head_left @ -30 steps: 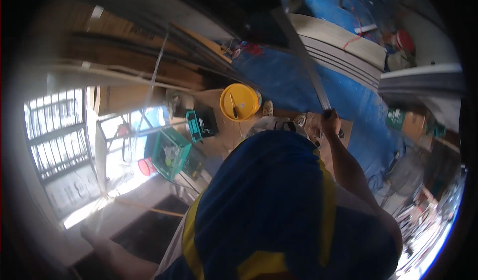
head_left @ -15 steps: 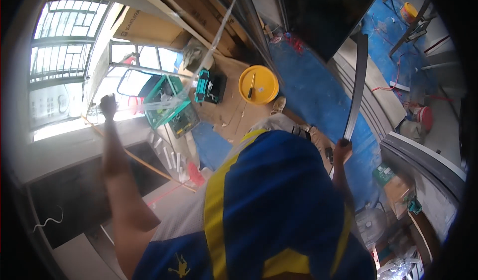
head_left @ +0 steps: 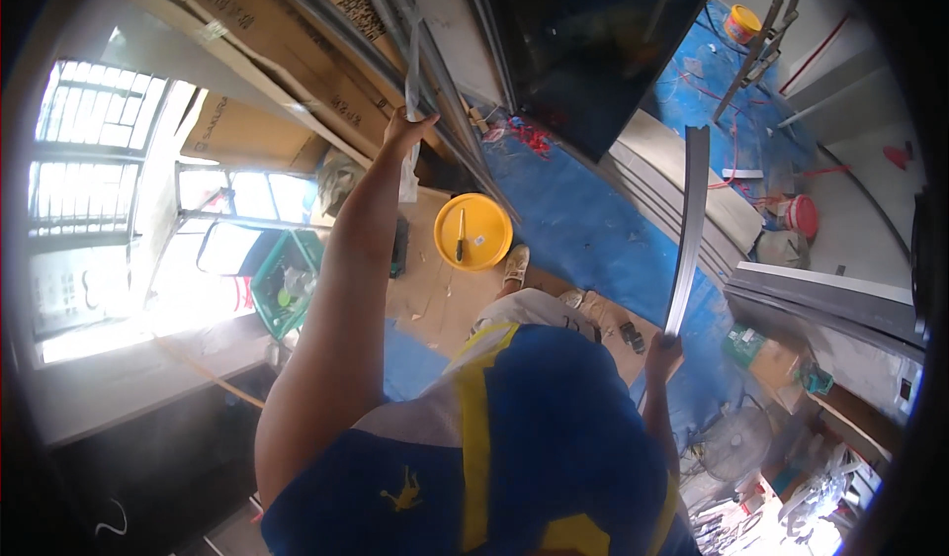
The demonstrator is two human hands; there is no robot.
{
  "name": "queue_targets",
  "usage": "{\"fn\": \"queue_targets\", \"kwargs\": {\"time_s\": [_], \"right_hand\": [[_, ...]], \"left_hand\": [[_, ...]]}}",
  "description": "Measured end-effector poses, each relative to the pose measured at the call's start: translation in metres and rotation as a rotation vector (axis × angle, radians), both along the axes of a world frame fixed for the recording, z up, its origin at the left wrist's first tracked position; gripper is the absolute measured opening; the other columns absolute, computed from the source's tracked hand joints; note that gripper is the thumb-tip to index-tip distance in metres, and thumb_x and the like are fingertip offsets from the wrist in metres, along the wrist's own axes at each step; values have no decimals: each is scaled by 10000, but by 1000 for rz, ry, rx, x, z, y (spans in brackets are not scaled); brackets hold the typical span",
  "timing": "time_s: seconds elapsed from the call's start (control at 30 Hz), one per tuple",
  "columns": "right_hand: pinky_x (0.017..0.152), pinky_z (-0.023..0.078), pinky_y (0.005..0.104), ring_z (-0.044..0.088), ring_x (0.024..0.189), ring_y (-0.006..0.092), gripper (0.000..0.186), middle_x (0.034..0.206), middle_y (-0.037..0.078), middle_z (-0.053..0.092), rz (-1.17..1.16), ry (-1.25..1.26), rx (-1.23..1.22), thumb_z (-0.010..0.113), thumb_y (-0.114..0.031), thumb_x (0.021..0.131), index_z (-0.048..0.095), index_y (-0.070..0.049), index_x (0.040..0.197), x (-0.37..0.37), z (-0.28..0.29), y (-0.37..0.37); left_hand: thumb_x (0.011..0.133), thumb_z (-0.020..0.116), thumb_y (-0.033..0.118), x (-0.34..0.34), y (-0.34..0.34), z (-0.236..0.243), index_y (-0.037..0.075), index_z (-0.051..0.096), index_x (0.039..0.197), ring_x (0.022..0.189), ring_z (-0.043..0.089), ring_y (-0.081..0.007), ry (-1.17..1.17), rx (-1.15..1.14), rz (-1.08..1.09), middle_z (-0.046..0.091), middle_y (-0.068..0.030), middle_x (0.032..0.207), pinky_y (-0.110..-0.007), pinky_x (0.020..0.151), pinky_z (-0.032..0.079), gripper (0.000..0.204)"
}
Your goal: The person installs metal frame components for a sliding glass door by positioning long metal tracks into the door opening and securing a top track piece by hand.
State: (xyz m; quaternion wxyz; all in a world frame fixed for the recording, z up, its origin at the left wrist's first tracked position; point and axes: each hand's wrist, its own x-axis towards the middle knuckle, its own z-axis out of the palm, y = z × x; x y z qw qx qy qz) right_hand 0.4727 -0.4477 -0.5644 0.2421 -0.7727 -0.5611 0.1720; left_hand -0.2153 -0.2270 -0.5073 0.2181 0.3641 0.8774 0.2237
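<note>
My left arm is stretched far forward, and my left hand is closed around a pale, translucent plastic strip. The strip runs up above the hand, and a short end hangs below it, in front of tall cardboard boxes and grey metal lengths. Lower at the right, my right hand is wrapped round the lower end of a long grey metal profile. That profile stands up from the fist, over the blue floor covering. Most of the right fingers are hidden.
A yellow round bucket lid has a screwdriver lying on it. A green crate stands by the bright window. Behind is a large dark panel. Long pale boards lie at the right, near a green-and-brown carton.
My left hand has swung from beside the window to the right and up, to the cardboard boxes, with the plastic strip. The view has shifted; my right hand still holds the metal profile.
</note>
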Motion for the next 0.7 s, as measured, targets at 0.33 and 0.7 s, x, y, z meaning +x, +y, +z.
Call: {"fn": "queue_targets", "kwargs": {"time_s": [0.33,0.7], "right_hand": [[616,516,459,670,655,374,269,705,181,658,-61,18,-19,742,-211,851,592,10,814,-16,-4,-21],[618,535,454,687,647,343,231,735,173,692,76,-125,-69,748,-164,814,630,35,818,-25,-14,3]], "left_hand": [[902,660,577,121,-64,13,92,776,882,870,686,-348,573,339,-550,732,-127,868,-488,878,514,499],[820,693,364,166,-219,-71,-38,684,681,644,654,-376,-211,-59,-47,663,-227,686,-466,608,500,426]]}}
